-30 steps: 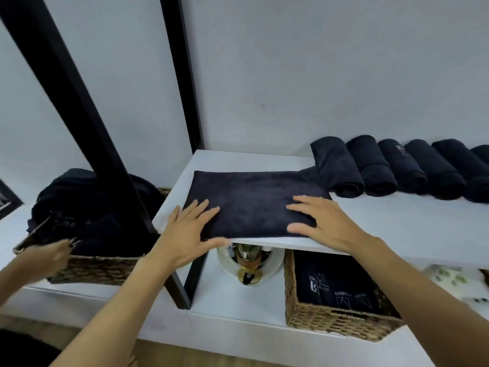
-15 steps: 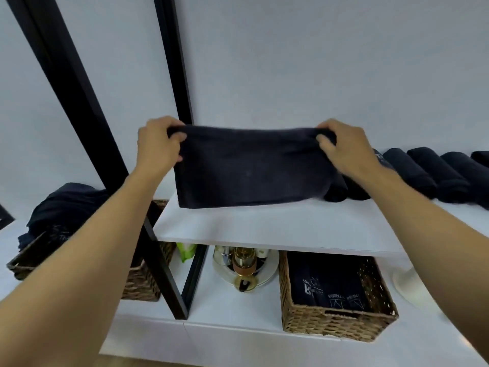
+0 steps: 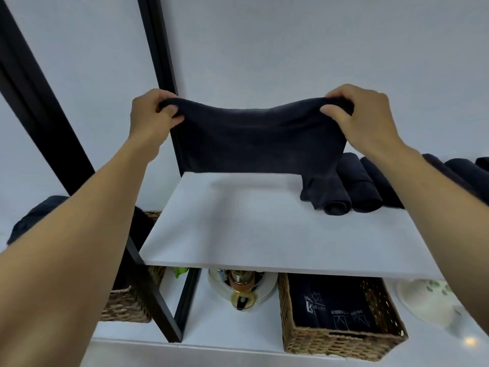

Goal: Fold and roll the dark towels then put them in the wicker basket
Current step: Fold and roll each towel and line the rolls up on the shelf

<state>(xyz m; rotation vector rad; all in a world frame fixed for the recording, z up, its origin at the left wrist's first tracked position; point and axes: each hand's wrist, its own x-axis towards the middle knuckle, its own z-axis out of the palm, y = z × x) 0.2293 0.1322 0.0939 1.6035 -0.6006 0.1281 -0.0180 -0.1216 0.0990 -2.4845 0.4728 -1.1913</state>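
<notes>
1. At the front edge of the lower counter [image 3: 232, 331], a wicker basket [image 3: 341, 343] is sitting below the shelf's right half. Folded dark towels [image 3: 336, 308] are lying inside it; their white print is too small to read.
2. A second wicker basket [image 3: 129, 311] is standing at the counter's left end. The left forearm and a black frame [image 3: 153, 295] are hiding most of it.
3. The front edge of the white shelf [image 3: 264, 234] is cutting off a tray of bottles [image 3: 240, 290].
4. Above the shelf's back edge, the left hand [image 3: 152, 115] and right hand [image 3: 362, 117] are holding a dark towel [image 3: 259, 139] up by its top corners. On each hand, thumb and curled fingers are pinching the cloth. Whether the bottom hem is touching the shelf cannot be told.
5. Rolled dark towels [image 3: 344, 186] are lying in a row along the shelf's right rear. The right forearm is covering several.
</notes>
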